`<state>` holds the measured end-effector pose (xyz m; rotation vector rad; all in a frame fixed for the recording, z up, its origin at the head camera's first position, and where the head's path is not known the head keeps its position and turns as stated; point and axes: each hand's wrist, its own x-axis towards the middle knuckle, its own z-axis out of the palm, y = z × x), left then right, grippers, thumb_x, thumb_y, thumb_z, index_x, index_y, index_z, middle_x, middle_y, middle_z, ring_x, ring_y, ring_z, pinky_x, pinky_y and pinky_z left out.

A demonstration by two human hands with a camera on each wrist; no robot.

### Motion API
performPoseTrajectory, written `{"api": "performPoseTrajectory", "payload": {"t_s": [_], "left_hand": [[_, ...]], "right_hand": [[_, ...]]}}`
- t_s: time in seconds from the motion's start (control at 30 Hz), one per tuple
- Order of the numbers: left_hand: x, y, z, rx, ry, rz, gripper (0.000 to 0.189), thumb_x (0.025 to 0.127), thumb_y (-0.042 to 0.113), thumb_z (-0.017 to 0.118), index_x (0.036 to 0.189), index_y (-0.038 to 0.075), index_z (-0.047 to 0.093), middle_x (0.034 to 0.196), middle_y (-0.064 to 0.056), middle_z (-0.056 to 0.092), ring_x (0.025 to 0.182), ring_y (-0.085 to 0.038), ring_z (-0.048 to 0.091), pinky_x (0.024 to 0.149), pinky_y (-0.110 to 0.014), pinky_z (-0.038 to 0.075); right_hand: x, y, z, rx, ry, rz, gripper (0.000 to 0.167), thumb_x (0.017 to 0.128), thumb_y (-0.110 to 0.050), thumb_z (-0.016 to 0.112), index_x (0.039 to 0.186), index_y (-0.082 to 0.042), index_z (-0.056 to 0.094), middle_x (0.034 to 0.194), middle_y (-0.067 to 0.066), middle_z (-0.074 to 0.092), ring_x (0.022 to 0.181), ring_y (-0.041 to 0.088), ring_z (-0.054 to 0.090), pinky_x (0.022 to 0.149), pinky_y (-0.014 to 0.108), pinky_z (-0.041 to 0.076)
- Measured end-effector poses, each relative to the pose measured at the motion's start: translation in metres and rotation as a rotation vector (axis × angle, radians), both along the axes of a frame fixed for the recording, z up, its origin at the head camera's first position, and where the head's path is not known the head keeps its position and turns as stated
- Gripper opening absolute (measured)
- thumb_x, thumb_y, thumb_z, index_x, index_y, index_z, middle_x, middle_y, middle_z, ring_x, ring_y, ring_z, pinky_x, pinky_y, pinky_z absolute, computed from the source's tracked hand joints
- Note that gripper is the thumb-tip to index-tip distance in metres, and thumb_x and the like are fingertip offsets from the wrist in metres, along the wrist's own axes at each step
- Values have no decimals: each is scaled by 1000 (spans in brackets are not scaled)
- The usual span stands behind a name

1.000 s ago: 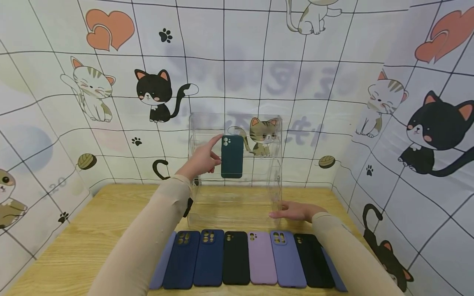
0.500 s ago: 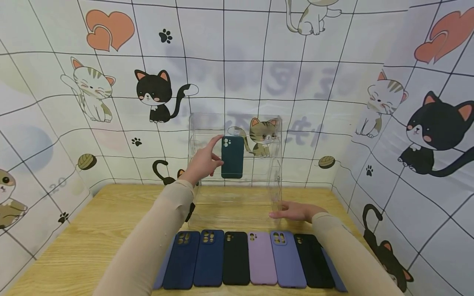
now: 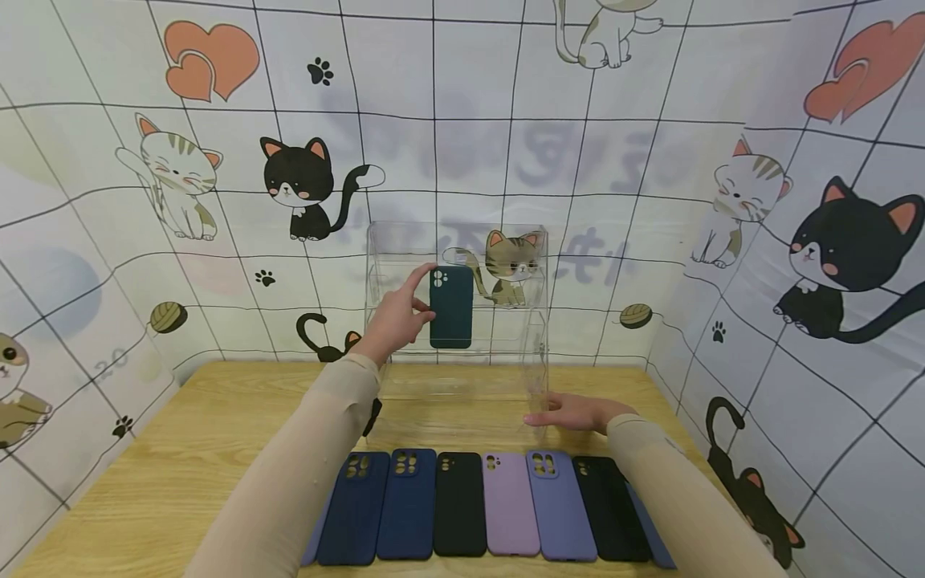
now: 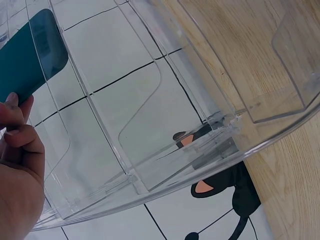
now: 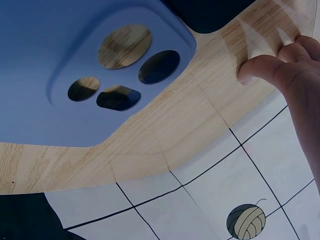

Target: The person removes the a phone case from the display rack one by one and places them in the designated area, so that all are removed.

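Observation:
A dark teal phone case [image 3: 451, 309] stands upright on an upper tier of a clear stepped display rack [image 3: 536, 341]. My left hand [image 3: 393, 321] pinches it along its left side, with the index finger at the top corner and the thumb lower on the edge. In the left wrist view, the fingertips meet the edge of the teal case [image 4: 27, 57]. My right hand [image 3: 578, 412] holds the rack's lower right side, its thumb pointing left across the front. The right wrist view shows that hand [image 5: 295, 75] against the transparent wall.
In front of the rack, several phone cases lie in a row on the wooden table [image 3: 217, 425], including a navy case [image 3: 407, 514], a black case [image 3: 460, 514], a pink-purple case [image 3: 511, 510] and a violet case [image 3: 565, 514]. A cat-print cloth [image 3: 477, 160] hangs behind.
My left wrist has shifted slightly right, and its thumb has come closer to the teal case's edge. The case has barely moved. My right hand stays on the rack.

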<state>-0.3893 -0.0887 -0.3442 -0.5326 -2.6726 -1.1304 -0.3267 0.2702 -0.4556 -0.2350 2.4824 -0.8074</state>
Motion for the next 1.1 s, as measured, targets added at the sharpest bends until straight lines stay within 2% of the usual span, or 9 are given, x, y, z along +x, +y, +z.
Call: {"api": "performPoseTrajectory", "payload": {"t_s": [0.1, 0.33, 0.6, 0.77, 0.93, 1.1], "left_hand": [[0, 1, 0, 17, 10, 9, 90, 100, 9, 75, 168, 40, 25, 117, -15, 79, 53, -28, 64, 52, -33, 50], [4, -1, 10, 43, 89, 25, 87, 99, 6, 76, 166, 39, 31, 108, -14, 81, 88, -30, 77, 70, -38, 52], [12, -8, 23, 81, 129, 24, 86, 99, 7, 76, 164, 45, 33, 107, -14, 82, 82, -31, 76, 68, -39, 48], [18, -15, 28, 71, 128, 21, 86, 99, 10, 76, 163, 47, 33, 108, -12, 82, 87, -30, 78, 72, -39, 50], [28, -29, 28, 102, 139, 14, 85, 98, 10, 78, 164, 44, 35, 104, -12, 83, 84, -29, 79, 73, -39, 52], [40, -47, 23, 161, 99, -6, 87, 97, 8, 79, 163, 46, 37, 101, -13, 83, 83, -26, 79, 69, -37, 54]], "right_hand": [[0, 0, 1, -4, 0, 4, 111, 90, -76, 68, 173, -18, 20, 175, 24, 25, 160, 54, 23, 123, 75, 28], [0, -1, 1, 2, 5, 8, 109, 91, -75, 67, 173, -20, 19, 175, 23, 25, 161, 53, 23, 123, 75, 28], [0, -1, 1, 0, -1, 4, 111, 90, -76, 67, 173, -20, 19, 175, 24, 25, 161, 54, 22, 123, 76, 28], [-1, 0, -2, -5, 2, 15, 109, 92, -75, 66, 173, -23, 16, 176, 23, 22, 161, 53, 21, 123, 76, 27], [-1, 0, -4, -1, 9, 24, 107, 93, -75, 65, 173, -25, 15, 176, 23, 22, 162, 54, 19, 123, 77, 26], [-2, 1, -3, 1, 16, 35, 107, 93, -76, 63, 174, -25, 14, 176, 23, 22, 162, 54, 18, 123, 78, 24]]}}
